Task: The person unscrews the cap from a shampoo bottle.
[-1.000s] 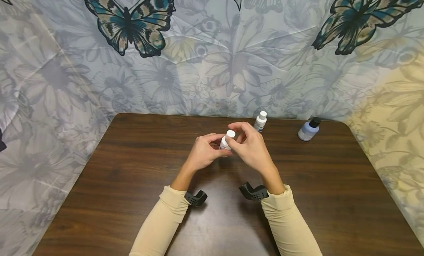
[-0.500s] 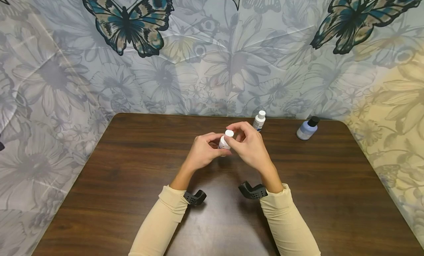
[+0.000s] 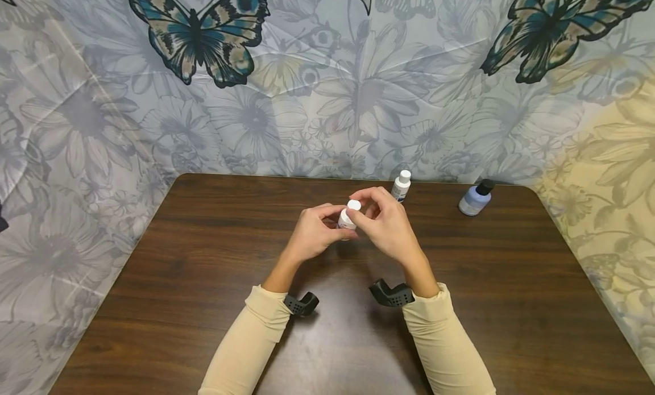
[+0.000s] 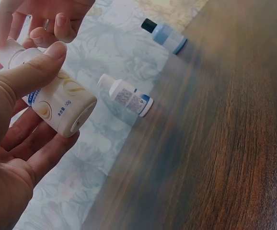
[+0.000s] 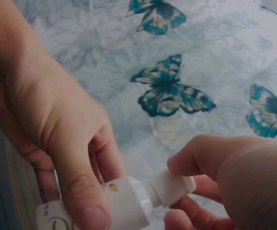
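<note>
A small white bottle (image 3: pixel 348 220) is held up off the table between both hands, its printed side showing in the left wrist view. My left hand (image 3: pixel 318 232) grips the bottle's body, thumb across the front and fingers behind it. The thumb and fingers of my right hand (image 3: pixel 385 224) pinch the white cap (image 5: pixel 173 187), which sits on the bottle's neck. From the left wrist view, the bottle (image 4: pixel 70 105) is tilted, its base toward the camera.
A second white bottle (image 3: pixel 401 186) stands near the table's back edge, just beyond my right hand. Farther right is a light blue bottle (image 3: pixel 475 202) with a black cap. The dark wooden table (image 3: pixel 204 258) meets a butterfly-print cloth (image 3: pixel 307 111) at the back.
</note>
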A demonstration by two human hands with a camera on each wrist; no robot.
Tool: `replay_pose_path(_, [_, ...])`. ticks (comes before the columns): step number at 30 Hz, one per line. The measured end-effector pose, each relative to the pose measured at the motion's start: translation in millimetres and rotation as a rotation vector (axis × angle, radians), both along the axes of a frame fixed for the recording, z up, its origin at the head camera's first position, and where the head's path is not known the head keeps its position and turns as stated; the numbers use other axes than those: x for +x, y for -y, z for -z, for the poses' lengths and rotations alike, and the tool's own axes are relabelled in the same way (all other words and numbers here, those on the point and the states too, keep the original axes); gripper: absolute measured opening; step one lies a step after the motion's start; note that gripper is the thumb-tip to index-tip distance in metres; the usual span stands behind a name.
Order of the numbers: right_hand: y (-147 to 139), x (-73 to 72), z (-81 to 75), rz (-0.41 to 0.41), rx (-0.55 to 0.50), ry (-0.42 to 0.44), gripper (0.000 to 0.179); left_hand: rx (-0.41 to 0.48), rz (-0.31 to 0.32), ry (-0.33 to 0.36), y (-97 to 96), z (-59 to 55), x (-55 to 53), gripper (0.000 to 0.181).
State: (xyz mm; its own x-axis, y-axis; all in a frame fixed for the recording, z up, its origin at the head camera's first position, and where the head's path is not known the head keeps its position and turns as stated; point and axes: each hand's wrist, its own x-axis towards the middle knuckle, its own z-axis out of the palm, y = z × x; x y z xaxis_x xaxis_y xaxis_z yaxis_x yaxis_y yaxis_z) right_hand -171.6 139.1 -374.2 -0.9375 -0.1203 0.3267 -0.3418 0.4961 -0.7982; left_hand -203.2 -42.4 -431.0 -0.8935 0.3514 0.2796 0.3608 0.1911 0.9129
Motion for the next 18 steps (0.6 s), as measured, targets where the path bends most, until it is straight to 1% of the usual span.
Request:
replay_pose_path(3, [-0.6, 0.1, -0.9, -0.036, 0.015, -0.017, 0.023, -0.006, -0.003, -0.001, 0.8, 0.0, -0.7, 0.047])
replay_pose_path(6, [-1.1, 0.8, -0.3, -0.049, 0.02, -0.019, 0.025, -0.014, -0.006, -0.001, 1.0, 0.8, -0.4, 0.046])
replay_pose_path(14, [-0.5, 0.2, 0.9, -0.05, 0.023, -0.033, 0.025, -0.019, 0.003, -0.004, 0.3, 1.5, 0.0, 0.045])
replay_pose_path(18, [-0.1, 0.5, -0.3, -0.026, 0.042, -0.019, 0.029, -0.012, 0.004, -0.001, 0.3, 1.1, -0.7, 0.045])
